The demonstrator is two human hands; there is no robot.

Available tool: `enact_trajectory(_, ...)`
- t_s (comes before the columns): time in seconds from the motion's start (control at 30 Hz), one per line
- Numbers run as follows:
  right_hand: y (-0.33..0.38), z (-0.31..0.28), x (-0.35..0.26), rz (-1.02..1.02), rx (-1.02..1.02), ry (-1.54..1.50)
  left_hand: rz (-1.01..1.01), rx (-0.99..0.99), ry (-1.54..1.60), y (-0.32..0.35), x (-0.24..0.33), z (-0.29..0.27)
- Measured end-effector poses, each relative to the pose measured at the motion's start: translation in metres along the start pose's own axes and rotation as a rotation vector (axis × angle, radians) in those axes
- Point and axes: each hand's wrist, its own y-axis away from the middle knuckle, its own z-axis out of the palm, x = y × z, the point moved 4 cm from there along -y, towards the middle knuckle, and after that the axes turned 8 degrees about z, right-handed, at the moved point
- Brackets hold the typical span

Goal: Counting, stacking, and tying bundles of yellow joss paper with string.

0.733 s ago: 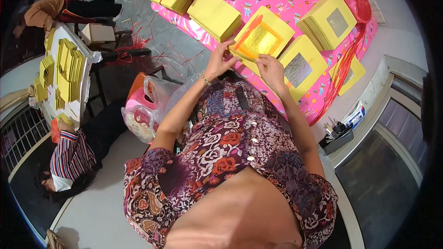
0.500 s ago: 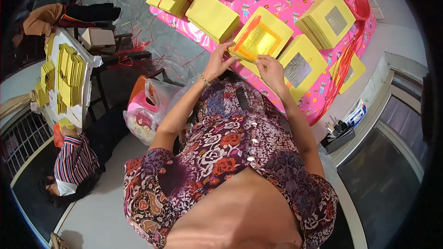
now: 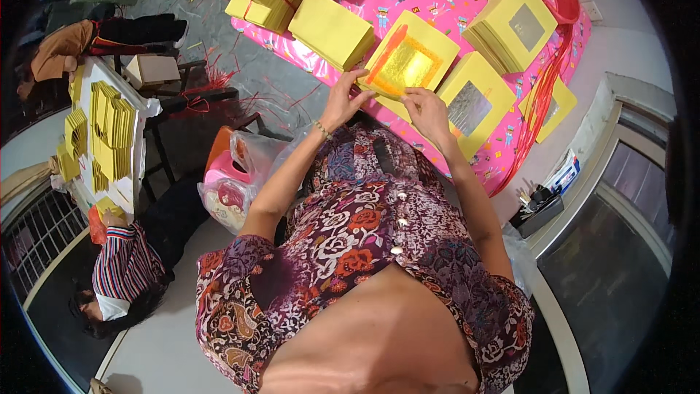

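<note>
Little changes, so work seems steady: the gold-centred yellow piece (image 3: 408,67) lies just beyond your fingertips; your right hand (image 3: 429,111) pinches its near edge, your left hand (image 3: 341,105) spreads alongside (clamped or not, I can't tell).

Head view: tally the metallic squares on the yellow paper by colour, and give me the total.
Gold square, nearest the left hand and right hand: 1
Silver squares, one partly behind red strands: 3
Total: 4
</note>
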Motion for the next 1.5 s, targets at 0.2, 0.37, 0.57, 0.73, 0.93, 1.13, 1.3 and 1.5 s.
enact_trajectory(0.2,0.001,-0.001,-0.001,-0.008,-0.019,0.0,0.114,0.008,-0.09,0.002,-0.005,0.0)
enact_trajectory(0.37,0.004,0.001,0.002,-0.007,0.013,-0.016,0.115,-0.021,-0.071,0.002,0.006,-0.001)
enact_trajectory(0.57,0.004,-0.002,0.006,-0.012,0.003,-0.051,0.149,-0.035,-0.197,-0.002,0.033,-0.005)
enact_trajectory(0.73,0.009,-0.001,0.003,-0.01,-0.003,-0.114,0.453,-0.004,-0.609,-0.004,0.063,-0.005)
enact_trajectory(0.93,-0.002,-0.019,0.006,0.033,-0.012,-0.126,0.431,-0.014,-0.618,-0.022,0.089,-0.003)
enact_trajectory(1.13,-0.051,-0.051,0.016,0.058,0.216,-0.122,0.575,-0.163,-0.545,-0.022,0.082,0.024)
enact_trajectory(1.3,-0.093,-0.062,0.033,0.151,0.233,0.035,0.579,-0.298,-0.558,-0.041,0.071,0.048)
enact_trajectory(1.5,-0.106,-0.052,0.035,0.144,0.357,0.23,0.514,-0.362,-0.606,-0.048,0.059,0.056)
